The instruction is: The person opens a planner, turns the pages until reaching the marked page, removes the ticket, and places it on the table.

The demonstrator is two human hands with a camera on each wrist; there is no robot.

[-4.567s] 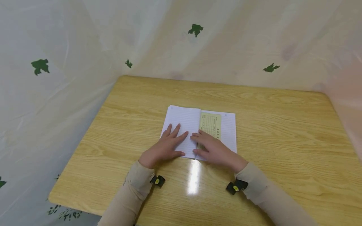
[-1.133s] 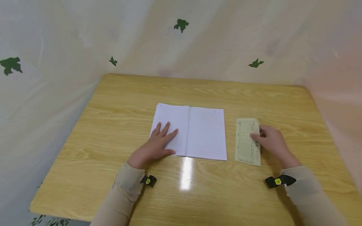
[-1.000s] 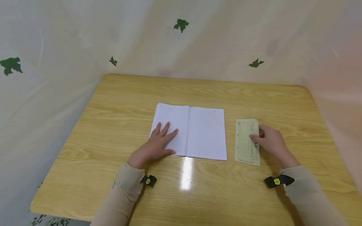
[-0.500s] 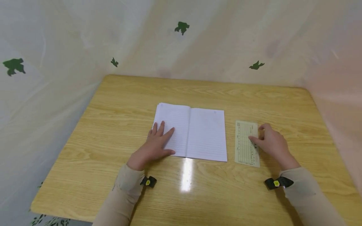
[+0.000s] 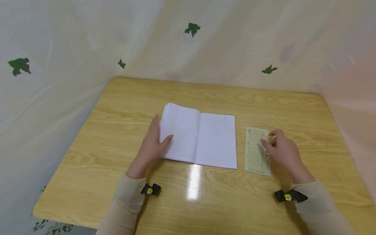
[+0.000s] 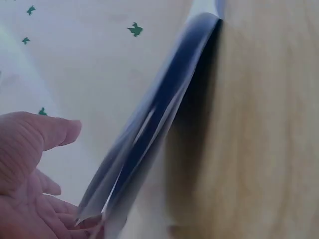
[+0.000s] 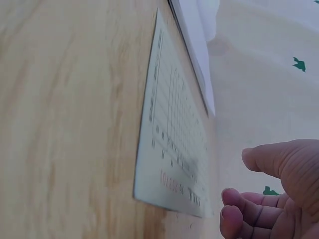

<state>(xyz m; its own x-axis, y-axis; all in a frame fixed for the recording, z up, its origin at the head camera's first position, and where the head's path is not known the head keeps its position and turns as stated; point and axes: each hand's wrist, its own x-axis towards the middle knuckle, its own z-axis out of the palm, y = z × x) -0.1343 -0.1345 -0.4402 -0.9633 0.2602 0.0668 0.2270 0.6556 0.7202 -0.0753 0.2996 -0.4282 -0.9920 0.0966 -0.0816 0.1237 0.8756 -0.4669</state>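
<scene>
An opened, lined notebook (image 5: 217,140) lies on the wooden table. My left hand (image 5: 149,147) is at its left edge, thumb over the page and apart from it. In the left wrist view, the fingertips touch the edge of the raised left-hand leaves (image 6: 154,114), whose underside looks dark blue. To the right of the notebook, a yellowish printed form slip (image 5: 255,153) lies flat. Just over its right edge hovers my right hand (image 5: 283,151). The right wrist view shows thumb and loosely bent fingers apart, holding nothing, beside the slip.
The wooden table (image 5: 176,209) reaches back to a pale curtain (image 5: 235,42) with green leaf and bird shapes. Black wrist straps (image 5: 151,189) sit on both sleeves. A bright light reflection crosses the tabletop in front of the notebook.
The slip was on the notebook, then pinched in my right hand off to the right; it now lies on the table, let go. My left hand slid off the page to its left edge.
</scene>
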